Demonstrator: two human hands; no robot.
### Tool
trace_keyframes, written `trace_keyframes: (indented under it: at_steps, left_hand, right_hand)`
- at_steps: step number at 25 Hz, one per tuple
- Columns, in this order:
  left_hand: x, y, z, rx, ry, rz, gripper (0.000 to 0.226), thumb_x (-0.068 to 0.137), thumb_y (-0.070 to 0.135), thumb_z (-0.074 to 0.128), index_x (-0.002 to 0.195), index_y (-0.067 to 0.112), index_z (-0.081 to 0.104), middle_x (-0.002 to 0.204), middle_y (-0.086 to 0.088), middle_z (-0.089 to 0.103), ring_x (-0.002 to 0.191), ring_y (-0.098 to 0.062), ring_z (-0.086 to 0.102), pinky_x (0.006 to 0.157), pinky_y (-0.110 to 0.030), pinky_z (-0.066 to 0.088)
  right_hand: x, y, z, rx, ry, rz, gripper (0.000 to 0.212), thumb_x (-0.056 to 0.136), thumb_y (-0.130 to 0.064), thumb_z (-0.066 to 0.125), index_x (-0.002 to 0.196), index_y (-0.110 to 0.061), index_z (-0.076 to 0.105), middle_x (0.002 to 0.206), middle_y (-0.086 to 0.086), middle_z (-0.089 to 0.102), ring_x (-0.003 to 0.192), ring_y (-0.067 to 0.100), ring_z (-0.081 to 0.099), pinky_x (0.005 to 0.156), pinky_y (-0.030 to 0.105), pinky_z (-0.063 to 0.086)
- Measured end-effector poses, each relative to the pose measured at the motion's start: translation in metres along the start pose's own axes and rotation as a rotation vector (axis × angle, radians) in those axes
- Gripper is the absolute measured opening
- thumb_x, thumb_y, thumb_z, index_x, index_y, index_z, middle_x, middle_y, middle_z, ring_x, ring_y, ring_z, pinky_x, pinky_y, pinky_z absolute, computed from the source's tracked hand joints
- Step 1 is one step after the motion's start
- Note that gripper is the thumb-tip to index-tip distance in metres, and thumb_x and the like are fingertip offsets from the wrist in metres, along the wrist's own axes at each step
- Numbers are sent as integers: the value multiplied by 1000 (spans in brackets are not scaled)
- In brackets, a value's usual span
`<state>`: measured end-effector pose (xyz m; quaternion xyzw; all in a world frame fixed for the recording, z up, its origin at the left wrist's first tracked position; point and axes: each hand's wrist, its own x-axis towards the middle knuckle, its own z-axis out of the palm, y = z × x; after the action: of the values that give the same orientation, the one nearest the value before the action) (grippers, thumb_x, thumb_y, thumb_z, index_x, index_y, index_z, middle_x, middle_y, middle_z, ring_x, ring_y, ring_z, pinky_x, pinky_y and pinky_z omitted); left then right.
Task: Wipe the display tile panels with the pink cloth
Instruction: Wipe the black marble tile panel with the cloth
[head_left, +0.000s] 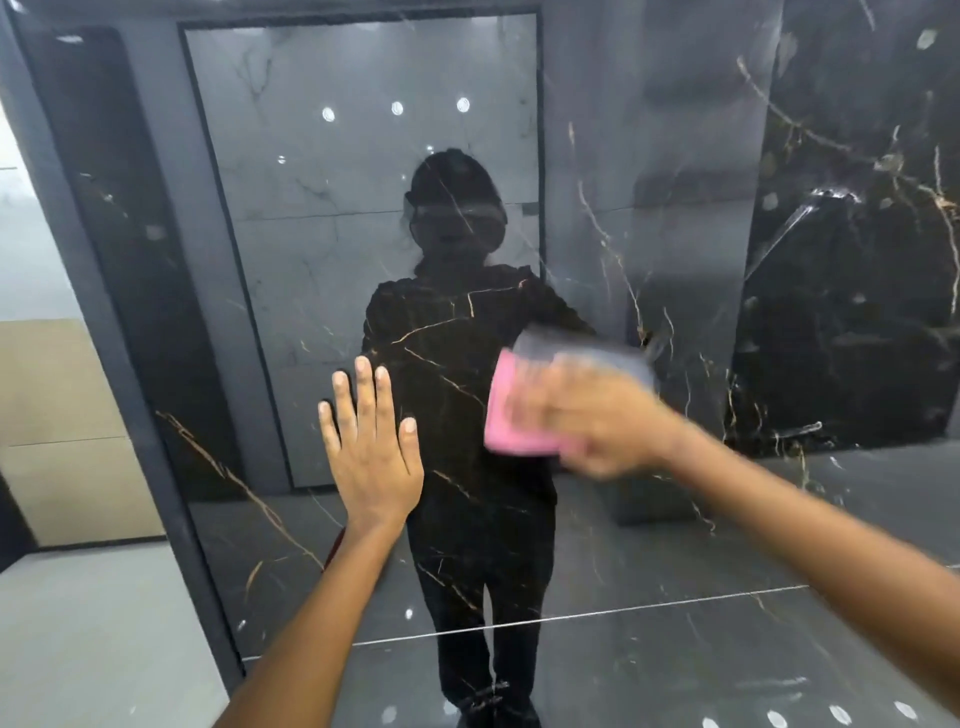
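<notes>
Two hands flat against tile panel (675, 208)

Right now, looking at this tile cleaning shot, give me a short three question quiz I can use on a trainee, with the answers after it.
1. True or false: the left hand lies flat with straight fingers against the glossy black tile panel.
2. Multiple choice: what does the right hand press to the panel? A. a spray bottle. B. the pink cloth. C. a squeegee.
3. Fill in: the panel's gloss mirrors a dark figure of the ______ doing the wiping.

Key
1. True.
2. B. The right hand is motion-blurred, so its exact finger pose is unclear.
3. Person.
</notes>
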<state>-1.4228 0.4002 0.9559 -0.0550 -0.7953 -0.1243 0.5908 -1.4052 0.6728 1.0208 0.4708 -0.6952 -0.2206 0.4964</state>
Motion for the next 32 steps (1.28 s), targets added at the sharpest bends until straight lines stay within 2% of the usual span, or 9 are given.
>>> trace_keyframes:
  at_steps: [5,9,11,14,17,21,23,28,32]
  left_hand:
    - [0,1,0,21,13,-1,59,101,31,26,154,9,11,161,-5,13,150,-16,-13,121,-37,-8]
    - [1,0,-1,12,12,-2,60,102,31,26,155,8,11,161,-11,17,150,-21,-8,120,-37,-10]
    - [-2,2,-2,15,21,5,59,102,31,25,155,7,11,161,-12,18,149,-28,2,120,-37,-10]
    - [0,3,0,22,37,-3,59,103,31,25,154,6,10,161,-13,19,148,-33,10,120,-37,-10]
    - [-4,4,-1,29,26,-16,59,103,31,26,154,7,11,161,-12,19,148,-32,10,120,-36,-10]
    - [4,5,-1,29,10,8,59,102,31,27,154,6,13,161,-13,21,147,-32,11,120,-37,-10]
    - [1,2,-8,-24,-7,19,57,102,29,28,154,7,18,161,-13,20,147,-32,10,119,-36,-12]
    - [-65,-31,-3,-6,-41,-160,57,99,25,32,152,10,21,161,-9,14,147,-33,6,119,-45,-7]
    - [-75,-43,6,-6,-82,-100,56,100,30,28,151,8,23,157,-14,20,146,-31,4,119,-42,-9]
  right_hand:
    - [-32,10,-1,-74,334,697,66,76,-23,52,142,-15,47,147,14,44,142,34,30,115,39,21]
    - [-108,-128,46,26,-232,68,90,68,-27,65,149,-26,26,163,-4,5,148,20,15,122,41,3]
    - [-99,-96,36,29,-150,-28,79,71,-22,65,145,-24,37,160,-2,19,146,21,23,121,45,11]
    - [-55,3,-7,-37,185,476,53,80,-22,54,133,-16,52,141,10,46,135,34,40,110,49,30]
    - [-73,-14,2,-23,352,802,64,79,-21,50,143,-21,44,152,7,37,142,36,29,112,45,26]
    - [-119,-161,54,62,-195,223,89,74,-26,60,154,-32,20,161,-9,15,149,21,13,120,43,9]
    - [-99,-143,50,99,-165,70,73,79,-28,62,147,-28,35,155,-5,30,148,19,17,121,41,7]
    - [10,-48,22,65,298,692,54,84,-29,51,134,-9,54,144,15,46,147,28,18,118,45,15]
    - [-53,-179,85,72,-95,-50,63,84,-22,58,144,-16,39,152,3,37,149,24,7,122,43,3]
